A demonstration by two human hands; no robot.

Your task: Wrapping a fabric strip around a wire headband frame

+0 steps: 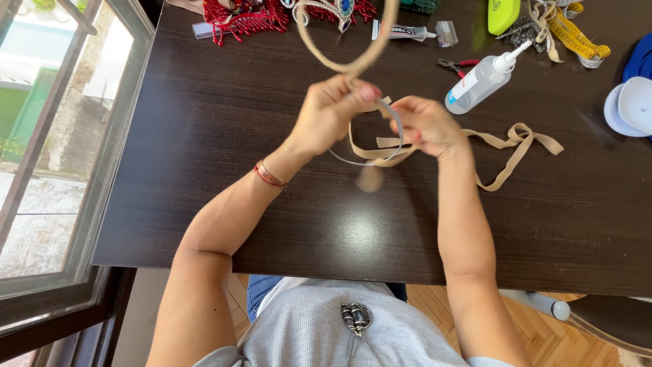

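Observation:
My left hand [331,112] pinches the lower bend of a tan ribbon-wrapped hoop [343,66] that rises toward the top of the view. My right hand [426,124] holds a beige ribbon [506,143] close to the hoop; the ribbon loops under both hands and trails right across the dark wooden table [204,170]. A thin bare grey strip of the band curves between the two hands. Red string bracelets circle my left wrist.
A clear squeeze bottle [481,83] lies right of the hands, small red-handled pliers [456,66] beside it. A glue tube [399,30], red beadwork [246,18], a jewelled tiara [333,9], a yellow measuring tape [577,39] and a white cap [630,107] line the far side. A window [61,136] is at left.

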